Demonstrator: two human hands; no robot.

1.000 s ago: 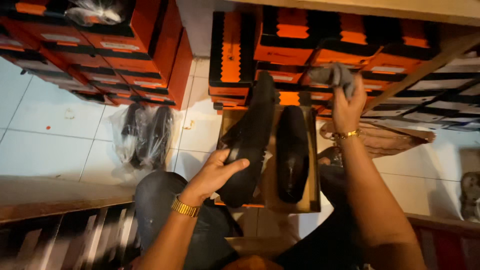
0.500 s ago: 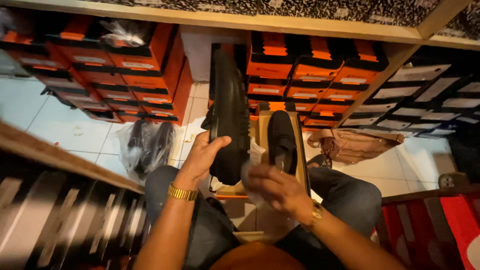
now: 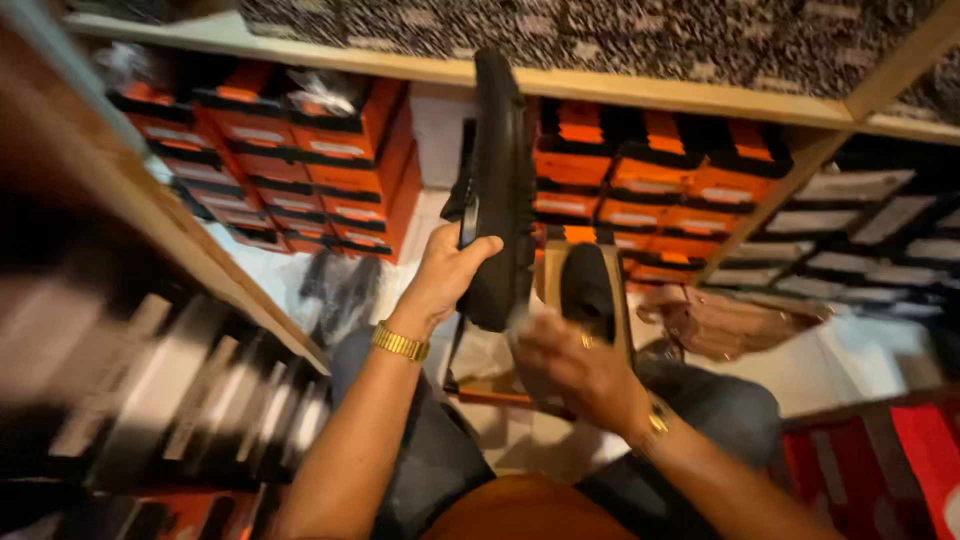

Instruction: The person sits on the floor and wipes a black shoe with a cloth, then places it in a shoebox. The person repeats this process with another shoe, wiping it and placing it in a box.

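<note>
My left hand (image 3: 445, 275) grips a black slip-on shoe (image 3: 497, 170) around its heel end and holds it upright, toe pointing up, in front of the shelves. A gold watch (image 3: 400, 342) is on that wrist. My right hand (image 3: 575, 370) is blurred just below and right of the shoe's heel, fingers curled on a pale grey cloth (image 3: 522, 322) that touches the shoe's lower end. The second black shoe (image 3: 588, 285) lies in an open cardboard box (image 3: 548, 268) on my lap, behind the right hand.
Stacks of orange and black shoe boxes (image 3: 300, 160) fill the far wall under a wooden shelf (image 3: 640, 90). A clear plastic bag with dark shoes (image 3: 340, 290) lies on the tiled floor. A brown bag (image 3: 720, 320) sits to the right. A wooden rack (image 3: 150, 210) crosses the left.
My left hand has lifted the black shoe higher and more upright. My right hand came down from the boxes with the cloth to the shoe's heel. The view tilted upward.
</note>
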